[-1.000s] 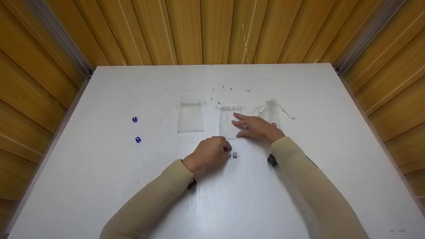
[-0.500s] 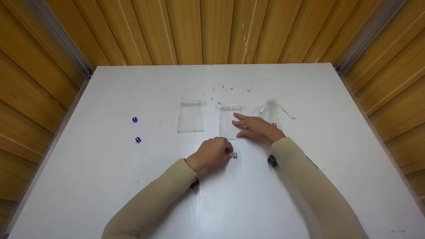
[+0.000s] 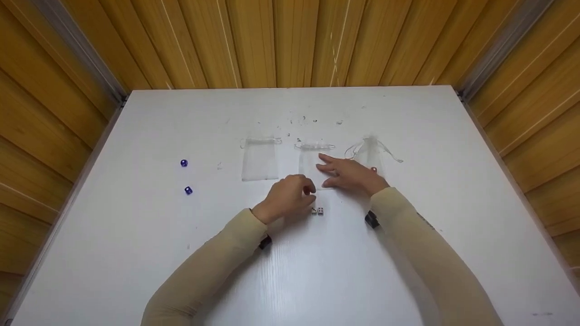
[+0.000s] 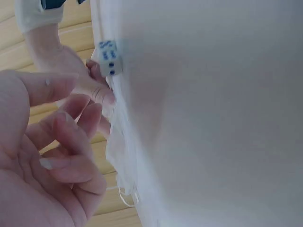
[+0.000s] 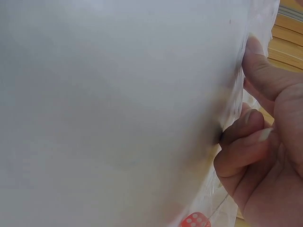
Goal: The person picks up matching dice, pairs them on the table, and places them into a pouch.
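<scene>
Two small white dice, a left one (image 3: 314, 211) and a right one (image 3: 320, 211), sit side by side on the white table (image 3: 281, 280). Just above and left of them is my left hand (image 3: 285, 195), thumb apart from its loosely bent fingers, holding nothing. A dotted white die (image 4: 111, 57) shows beyond its fingers in the left wrist view. My right hand (image 3: 351, 175) rests spread over the middle mesh drawstring bag (image 3: 308, 165), its thumb (image 5: 258, 61) on the fabric. Right of that hand lies another mesh bag (image 3: 371, 149) with a red die (image 5: 195, 220), partly covered by the hand.
A third mesh drawstring bag (image 3: 259, 160) lies flat to the left. Farther left are two blue dice, an upper one (image 3: 184, 163) and a lower one (image 3: 188, 190). Wood-panelled walls (image 3: 294, 43) border the table at the back and sides.
My left hand has lifted slightly away from the white dice, and its thumb and fingers have parted. The left white die now sits beside the other. My right hand has stayed put.
</scene>
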{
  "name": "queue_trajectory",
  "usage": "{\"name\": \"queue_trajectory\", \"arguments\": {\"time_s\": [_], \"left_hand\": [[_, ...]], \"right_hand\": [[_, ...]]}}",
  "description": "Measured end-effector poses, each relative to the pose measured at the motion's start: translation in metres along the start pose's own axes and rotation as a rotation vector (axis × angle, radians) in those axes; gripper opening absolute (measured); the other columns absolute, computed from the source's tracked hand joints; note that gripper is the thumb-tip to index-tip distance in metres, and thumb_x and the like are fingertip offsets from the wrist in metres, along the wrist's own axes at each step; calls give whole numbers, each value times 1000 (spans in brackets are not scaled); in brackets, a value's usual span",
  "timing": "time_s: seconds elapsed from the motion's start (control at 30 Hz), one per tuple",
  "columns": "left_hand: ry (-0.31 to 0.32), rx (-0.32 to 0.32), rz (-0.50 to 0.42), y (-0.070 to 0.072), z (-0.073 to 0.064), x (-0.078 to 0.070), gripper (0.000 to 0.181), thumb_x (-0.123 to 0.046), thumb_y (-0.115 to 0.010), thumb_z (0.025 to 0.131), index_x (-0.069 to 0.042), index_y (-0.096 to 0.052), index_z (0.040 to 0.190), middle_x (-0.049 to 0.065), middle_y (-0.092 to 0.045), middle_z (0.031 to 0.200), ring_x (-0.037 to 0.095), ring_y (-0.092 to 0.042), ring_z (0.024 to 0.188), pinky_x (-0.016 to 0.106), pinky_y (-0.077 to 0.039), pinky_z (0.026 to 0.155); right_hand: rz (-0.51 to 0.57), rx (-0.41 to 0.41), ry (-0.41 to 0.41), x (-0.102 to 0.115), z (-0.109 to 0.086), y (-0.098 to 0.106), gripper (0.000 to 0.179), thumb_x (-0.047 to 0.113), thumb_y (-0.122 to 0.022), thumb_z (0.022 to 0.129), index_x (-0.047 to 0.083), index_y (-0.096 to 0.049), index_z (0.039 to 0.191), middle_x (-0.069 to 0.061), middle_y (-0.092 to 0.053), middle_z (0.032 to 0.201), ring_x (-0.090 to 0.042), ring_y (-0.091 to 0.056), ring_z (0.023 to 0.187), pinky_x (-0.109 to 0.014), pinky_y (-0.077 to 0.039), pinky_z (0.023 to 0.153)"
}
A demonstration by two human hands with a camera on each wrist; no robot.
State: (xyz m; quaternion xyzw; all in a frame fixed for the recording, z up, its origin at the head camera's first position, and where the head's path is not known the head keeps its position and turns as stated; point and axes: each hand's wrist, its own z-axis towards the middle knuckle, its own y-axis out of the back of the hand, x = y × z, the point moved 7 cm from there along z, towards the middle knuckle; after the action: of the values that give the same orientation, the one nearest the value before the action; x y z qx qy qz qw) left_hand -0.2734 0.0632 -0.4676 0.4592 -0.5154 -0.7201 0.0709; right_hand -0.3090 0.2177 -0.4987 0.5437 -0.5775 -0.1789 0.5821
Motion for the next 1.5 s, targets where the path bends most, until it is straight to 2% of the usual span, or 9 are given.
{"name": "queue_trajectory", "arguments": {"time_s": [0.37, 0.67, 0.87, 0.97, 1.07, 1.17, 1.27, 1.37, 1.5], "left_hand": [[256, -183, -70, 34, 38, 46, 20, -15, -68, 91, -5, -71, 108, 6, -67, 97, 19, -62, 81, 35, -50, 71], [444, -203, -195, 28, 59, 71, 35, -22, -70, 90, -2, -67, 119, 8, -69, 102, 22, -65, 88, 37, -50, 80], [514, -200, -247, 23, 66, 77, 32, -17, -69, 89, -3, -68, 118, 8, -69, 100, 19, -64, 84, 34, -51, 77], [511, -227, -303, 23, 67, 76, 30, -12, -68, 89, -3, -68, 117, 6, -69, 97, 18, -63, 80, 31, -51, 71], [490, -279, -381, 26, 65, 73, 29, -9, -67, 90, -2, -68, 118, 5, -67, 93, 16, -64, 73, 28, -51, 64], [446, -336, -456, 31, 64, 67, 28, -6, -67, 90, 0, -68, 117, 6, -66, 91, 16, -65, 67, 27, -52, 60], [392, -378, -482, 36, 64, 61, 24, -6, -66, 91, 0, -69, 114, 6, -65, 93, 15, -65, 66, 25, -53, 60], [339, -418, -498, 42, 63, 55, 19, -5, -66, 93, 1, -69, 110, 6, -66, 96, 14, -66, 66, 24, -53, 60], [258, -453, -543, 48, 59, 47, 13, -6, -65, 94, 1, -69, 104, 6, -67, 96, 15, -67, 68, 26, -53, 59]], "right_hand": [[54, 3, -36, -5, 1, 1, 62, 37, -69, 93, 24, -45, 148, 11, -20, 162, -24, -21, 147, -47, -21, 115], [35, 31, -50, -3, 1, 1, 62, 37, -66, 95, 28, -42, 151, 13, -17, 162, -22, -18, 148, -48, -19, 115], [44, 31, -43, -4, 1, 1, 63, 32, -69, 94, 27, -43, 151, 15, -18, 162, -21, -18, 148, -46, -19, 116], [77, -78, -11, -5, 3, 9, 60, 27, -69, 94, 20, -47, 149, 9, -25, 161, -24, -22, 147, -47, -22, 115], [118, -326, 57, -6, 3, 27, 50, 18, -68, 95, 8, -54, 142, -5, -40, 154, -28, -38, 139, -45, -37, 106], [176, -605, 88, -9, -3, 47, 39, 9, -68, 94, -1, -61, 131, -16, -57, 134, -26, -59, 103, -34, -49, 82], [263, -785, 72, -12, -10, 62, 32, 6, -67, 94, -3, -64, 124, -17, -64, 113, -18, -51, 69, -24, -42, 63], [369, -847, 60, -14, -14, 70, 30, 7, -67, 95, -3, -64, 123, -15, -65, 105, -11, -46, 56, -17, -39, 53], [500, -822, 71, -11, -15, 73, 34, 13, -66, 96, 1, -62, 127, -12, -64, 106, -5, -47, 48, -17, -41, 44]]}}
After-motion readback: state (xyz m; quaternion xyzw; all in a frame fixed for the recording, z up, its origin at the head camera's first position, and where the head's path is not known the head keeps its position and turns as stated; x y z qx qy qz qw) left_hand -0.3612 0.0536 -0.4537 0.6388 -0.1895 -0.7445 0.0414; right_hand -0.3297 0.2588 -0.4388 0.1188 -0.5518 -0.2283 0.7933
